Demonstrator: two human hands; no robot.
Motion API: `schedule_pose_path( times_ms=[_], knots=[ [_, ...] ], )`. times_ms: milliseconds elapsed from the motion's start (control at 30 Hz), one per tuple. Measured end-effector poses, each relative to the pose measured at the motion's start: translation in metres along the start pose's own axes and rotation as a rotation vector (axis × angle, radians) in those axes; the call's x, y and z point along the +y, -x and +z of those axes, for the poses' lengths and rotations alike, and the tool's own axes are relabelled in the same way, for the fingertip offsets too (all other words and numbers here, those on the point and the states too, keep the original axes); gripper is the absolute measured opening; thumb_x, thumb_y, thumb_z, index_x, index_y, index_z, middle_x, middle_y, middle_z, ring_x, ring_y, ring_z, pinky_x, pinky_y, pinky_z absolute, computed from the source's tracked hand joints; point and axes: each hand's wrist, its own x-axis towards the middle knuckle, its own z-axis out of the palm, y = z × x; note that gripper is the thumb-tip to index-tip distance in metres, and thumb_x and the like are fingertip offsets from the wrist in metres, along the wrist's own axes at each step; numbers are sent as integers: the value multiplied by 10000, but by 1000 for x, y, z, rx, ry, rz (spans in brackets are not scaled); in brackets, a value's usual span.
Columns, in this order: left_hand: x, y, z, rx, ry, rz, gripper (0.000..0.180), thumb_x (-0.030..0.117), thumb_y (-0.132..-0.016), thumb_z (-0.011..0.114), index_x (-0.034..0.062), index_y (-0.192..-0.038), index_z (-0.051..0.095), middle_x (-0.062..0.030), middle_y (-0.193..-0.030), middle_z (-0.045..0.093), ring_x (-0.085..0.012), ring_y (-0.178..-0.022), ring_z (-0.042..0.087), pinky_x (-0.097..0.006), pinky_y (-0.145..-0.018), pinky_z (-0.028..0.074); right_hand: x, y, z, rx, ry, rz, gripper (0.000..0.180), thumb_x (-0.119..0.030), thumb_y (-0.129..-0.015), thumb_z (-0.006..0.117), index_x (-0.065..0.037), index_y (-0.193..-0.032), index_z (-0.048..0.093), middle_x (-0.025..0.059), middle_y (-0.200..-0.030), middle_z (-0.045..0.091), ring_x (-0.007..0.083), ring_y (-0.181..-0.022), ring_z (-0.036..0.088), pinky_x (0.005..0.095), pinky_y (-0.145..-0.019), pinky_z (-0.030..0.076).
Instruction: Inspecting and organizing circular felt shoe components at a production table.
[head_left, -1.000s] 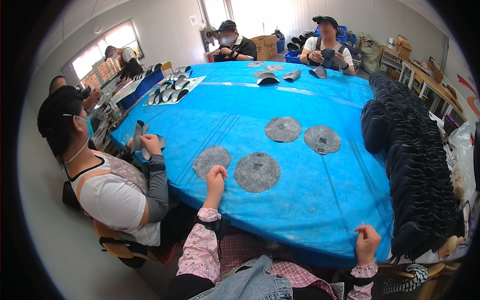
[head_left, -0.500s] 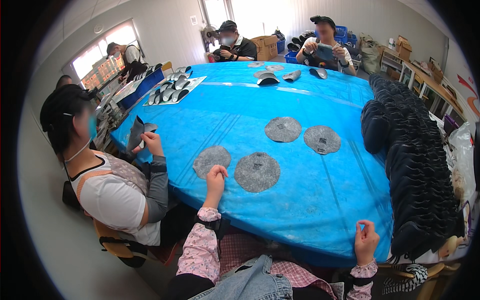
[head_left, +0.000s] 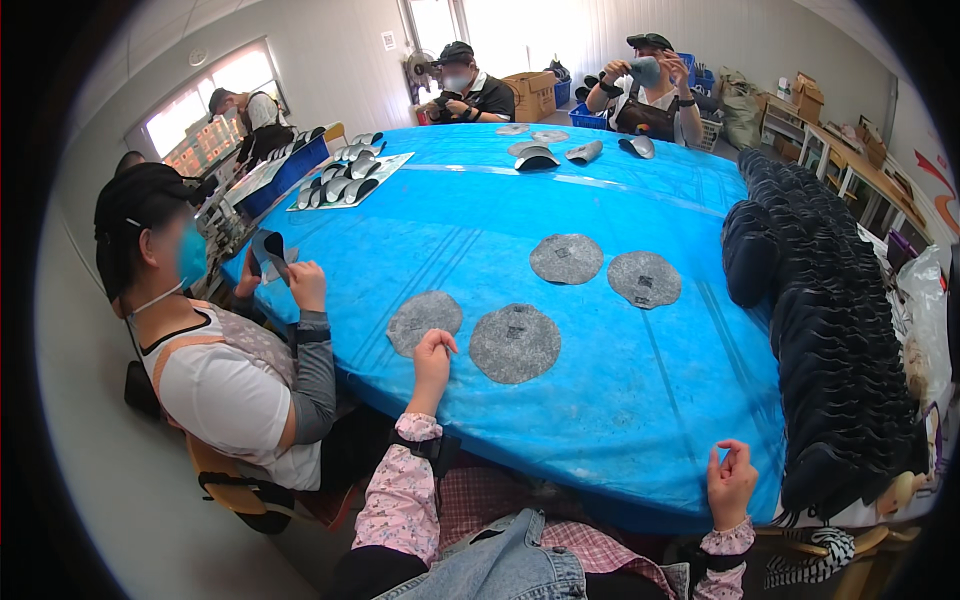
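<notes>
Over the near edge of the blue-covered table (head_left: 620, 390), my left hand (head_left: 432, 370) is loosely closed, its knuckles at the lower edge of a grey speckled round felt-like piece (head_left: 424, 318). No item shows in its fingers. A second grey round piece (head_left: 515, 343) lies flat just to its right, with a small dark mark near its top. Farther back lie two more such pieces, a left one (head_left: 565, 259) and a right one (head_left: 644, 279). My right hand (head_left: 732, 485) hovers at the table's near right, fingers curled with thumb apart, holding nothing visible.
Tall rows of stacked black curved pieces (head_left: 825, 340) line the right side. Curved grey-black pieces (head_left: 340, 182) sit on a board at far left, others (head_left: 537, 157) at the far end. A co-worker (head_left: 225, 390) sits close on my left; others work farther off.
My left hand and the round pieces stay put; my right hand's fingers shift slightly. The left co-worker brings both hands to a curved piece, and the far-right co-worker raises a grey piece.
</notes>
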Motion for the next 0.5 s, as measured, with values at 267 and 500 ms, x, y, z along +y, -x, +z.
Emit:
schedule_pose_path(
  times_ms=[267, 500],
  knots=[
    [0, 0, 1, -12, 10, -5, 254, -73, -790, 363, 45, -633, 523, 7, -640, 467, -57, -534, 382, -217, -492, 296, 0, 0, -1, -24, 67, -60, 104, -62, -772, 644, -48, -784, 541, 18, -445, 346, 152, -367, 357, 311, -393, 261],
    [-1, 0, 1, -4, -14, 2, 255, -68, -791, 368, 43, -626, 527, 3, -636, 466, -61, -528, 390, -222, -491, 301, -2, -1, -1, -33, 63, -63, 129, -55, -752, 644, -52, -767, 516, 14, -440, 337, 146, -356, 343, 311, -383, 248]
  ],
)
